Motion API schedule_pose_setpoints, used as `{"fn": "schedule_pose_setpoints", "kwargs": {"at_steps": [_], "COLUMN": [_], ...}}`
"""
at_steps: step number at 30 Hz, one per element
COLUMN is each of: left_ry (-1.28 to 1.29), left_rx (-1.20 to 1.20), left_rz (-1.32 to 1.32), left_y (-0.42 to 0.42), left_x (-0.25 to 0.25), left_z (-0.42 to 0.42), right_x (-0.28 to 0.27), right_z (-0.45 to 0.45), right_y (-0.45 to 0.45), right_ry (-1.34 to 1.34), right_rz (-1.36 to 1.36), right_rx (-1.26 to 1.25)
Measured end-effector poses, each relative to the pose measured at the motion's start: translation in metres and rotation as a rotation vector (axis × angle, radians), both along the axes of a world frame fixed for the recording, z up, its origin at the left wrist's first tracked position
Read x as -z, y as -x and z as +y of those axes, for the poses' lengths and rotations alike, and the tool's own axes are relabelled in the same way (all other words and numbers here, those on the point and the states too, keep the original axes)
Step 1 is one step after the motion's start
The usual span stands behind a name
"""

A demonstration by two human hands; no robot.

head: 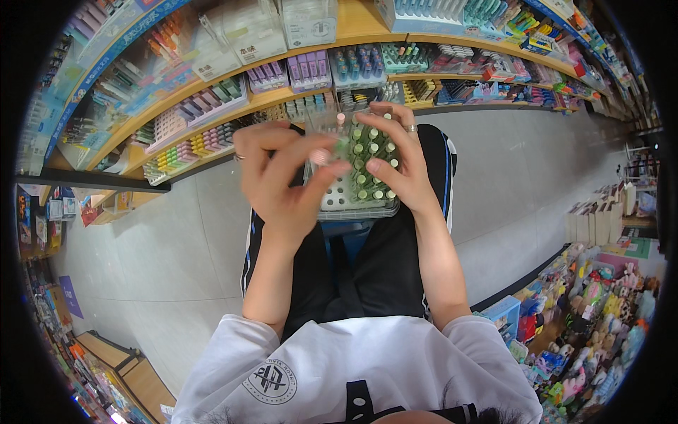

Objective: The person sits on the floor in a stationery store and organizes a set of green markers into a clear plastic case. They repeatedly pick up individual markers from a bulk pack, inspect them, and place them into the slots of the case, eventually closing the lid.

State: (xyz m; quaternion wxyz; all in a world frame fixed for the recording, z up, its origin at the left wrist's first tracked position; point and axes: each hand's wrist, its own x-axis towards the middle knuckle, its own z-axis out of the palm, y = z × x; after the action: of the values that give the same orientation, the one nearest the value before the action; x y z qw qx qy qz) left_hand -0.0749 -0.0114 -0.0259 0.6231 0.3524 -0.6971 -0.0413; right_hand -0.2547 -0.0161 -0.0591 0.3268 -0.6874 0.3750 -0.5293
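A clear plastic display box with a white perforated insert rests on my lap. Several green pens with pale round ends stand close together in its right part. One pink-ended pen stands near the back left of the box. My left hand pinches a pen with a pink end over the box's left side; motion blurs it, and its far part is hard to make out. My right hand curls round the green pens from the right, with thumb and fingers against them. Several holes show at the front left.
Wooden shelves packed with pens and stationery boxes curve across the front. Purple boxes stand on a middle tier. Grey tiled floor lies on both sides of my legs. Plush toys crowd a display at right, below stacked books.
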Motion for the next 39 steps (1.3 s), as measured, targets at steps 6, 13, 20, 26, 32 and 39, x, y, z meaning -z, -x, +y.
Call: {"fn": "schedule_pose_setpoints", "kwargs": {"at_steps": [6, 13, 20, 26, 32, 39], "left_ry": [0.075, -0.292, -0.72, -0.892, -0.864, -0.709], "left_rx": [0.13, -0.006, -0.043, 0.061, 0.026, 0.02], "left_rz": [-0.288, -0.264, -0.215, -0.339, -0.149, 0.332], "left_y": [0.029, 0.02, 0.015, 0.009, -0.004, -0.04], "left_x": [-0.001, -0.001, 0.014, 0.017, 0.009, -0.016], "left_z": [0.009, 0.005, -0.003, -0.009, -0.013, -0.003], "right_x": [0.005, 0.012, 0.023, 0.032, 0.028, 0.021], "right_z": [-0.004, -0.005, -0.009, -0.014, -0.014, -0.009], "right_y": [-0.001, 0.005, 0.007, 0.023, 0.029, -0.005], "right_ry": [0.045, -0.039, -0.145, -0.294, -0.386, -0.46], "right_rz": [-0.161, -0.305, -0.755, -1.217, -1.213, 0.091], "right_rx": [-0.097, -0.09, -0.232, -0.305, -0.136, 0.284]}}
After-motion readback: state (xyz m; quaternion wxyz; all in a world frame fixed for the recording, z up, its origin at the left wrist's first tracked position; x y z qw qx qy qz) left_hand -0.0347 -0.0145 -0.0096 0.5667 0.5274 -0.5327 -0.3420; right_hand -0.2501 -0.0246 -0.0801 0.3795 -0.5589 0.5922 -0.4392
